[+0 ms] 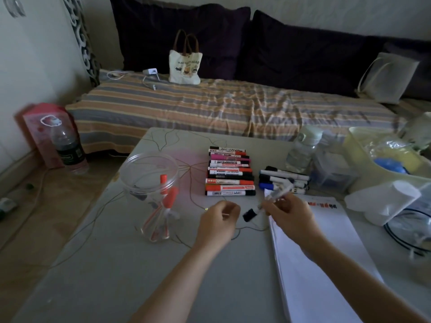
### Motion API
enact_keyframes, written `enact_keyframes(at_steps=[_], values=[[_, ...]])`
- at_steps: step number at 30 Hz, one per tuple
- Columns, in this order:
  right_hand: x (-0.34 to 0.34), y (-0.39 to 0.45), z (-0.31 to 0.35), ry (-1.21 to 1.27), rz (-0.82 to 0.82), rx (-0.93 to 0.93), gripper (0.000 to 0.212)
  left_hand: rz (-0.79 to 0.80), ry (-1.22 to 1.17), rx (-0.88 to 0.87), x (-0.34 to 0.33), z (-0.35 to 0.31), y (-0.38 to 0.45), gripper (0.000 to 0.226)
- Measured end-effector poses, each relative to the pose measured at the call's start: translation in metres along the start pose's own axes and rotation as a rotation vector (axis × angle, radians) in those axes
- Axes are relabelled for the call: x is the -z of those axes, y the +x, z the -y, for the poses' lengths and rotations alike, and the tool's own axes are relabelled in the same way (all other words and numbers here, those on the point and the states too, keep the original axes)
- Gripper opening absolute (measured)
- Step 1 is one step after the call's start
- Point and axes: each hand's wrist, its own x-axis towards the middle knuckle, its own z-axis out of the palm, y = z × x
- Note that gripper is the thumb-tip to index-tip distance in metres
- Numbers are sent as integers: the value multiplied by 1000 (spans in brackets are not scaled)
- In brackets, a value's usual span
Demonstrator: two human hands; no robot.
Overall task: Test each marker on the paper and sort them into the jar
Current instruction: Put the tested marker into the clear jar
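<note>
The right hand is gripping a white-barrelled marker with its dark end pointing left, while the left hand is curling loosely just beside that end (whether it is pinching a cap cannot be told). The marker is hovering by the paper, well apart from the jar. Risk: an uncapped tip may be streaking the table.

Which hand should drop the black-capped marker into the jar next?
Left, probably. The right hand grips the marker over the paper, but the left hand sits nearer the jar; it would need a handover.
</note>
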Motion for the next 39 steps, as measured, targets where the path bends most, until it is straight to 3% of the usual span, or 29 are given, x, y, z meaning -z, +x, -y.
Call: enact_keyframes(at_steps=[4, 8, 11, 15, 20, 25, 27, 31, 32, 34, 36, 39], values=[[30, -33, -4, 336, 4, -146, 8, 167, -527, 273, -23, -26, -13, 18], [46, -46, -13, 509, 13, -233, 9, 138, -820, 423, -48, -46, -27, 19], [59, -51, -17, 550, 115, -281, 28, 150, -965, 484, -53, -53, -30, 18], [81, -50, -22, 540, 316, -326, 31, 182, -1100, 450, -48, -57, -20, 12], [82, -44, -31, 342, 355, -396, 36, 235, -886, 354, -65, -59, -19, 17], [71, -40, -31, 206, 294, -285, 32, 243, -777, 293, -82, -63, -21, 13], [67, -39, -35, 24, 200, -172, 28, 181, -716, 294, -87, -64, -17, 12], [71, -44, -52, -361, -19, 212, 25, -186, -772, 337, -57, -52, 20, 12], [73, -45, -55, -356, -51, 226, 22, -217, -709, 258, -46, -42, 27, 10], [74, -40, -60, -354, -83, 189, 19, -119, -356, 62, -36, -29, 25, 7], [69, -34, -62, -411, -48, 144, 23, 29, 31, -104, -45, -21, 17, 4], [61, -32, -64, -416, -7, 157, 39, 90, 318, -301, -66, -17, 15, 8]])
